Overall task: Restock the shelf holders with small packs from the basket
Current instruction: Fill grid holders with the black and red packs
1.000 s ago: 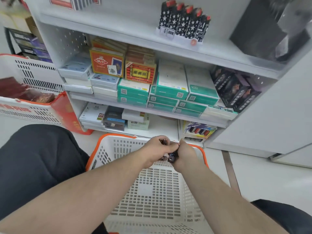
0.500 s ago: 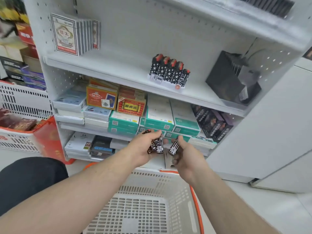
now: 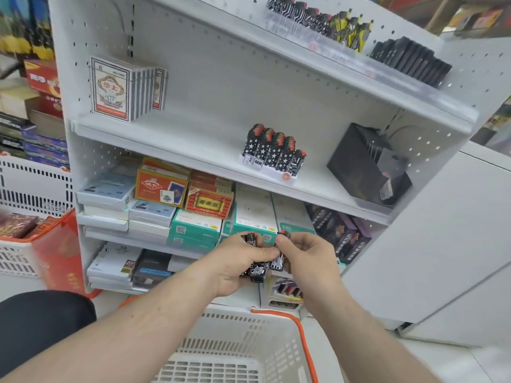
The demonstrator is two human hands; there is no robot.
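Note:
My left hand (image 3: 237,261) grips a bunch of small black-and-white patterned packs (image 3: 258,268) with red tops, held above the white basket (image 3: 276,344) with the orange rim. My right hand (image 3: 307,255) pinches one of these packs (image 3: 278,262) right beside the bunch. Both hands are in front of the lower shelves. On the middle shelf a white holder (image 3: 272,168) carries a row of star-patterned packs (image 3: 269,147) with red tops. The top shelf has another holder with a row of patterned packs (image 3: 318,19).
Stacked card decks (image 3: 124,88) stand at the left of the middle shelf, and a black box (image 3: 365,167) at its right. Green, red and white boxes (image 3: 199,214) fill the lower shelves. Another white basket (image 3: 19,244) stands at the left. My dark-trousered knee (image 3: 41,322) is bottom left.
The view has tilted up from the basket to the shelves. Both hands rose out of the basket with the packs, and the right hand drew one pack apart from the bunch.

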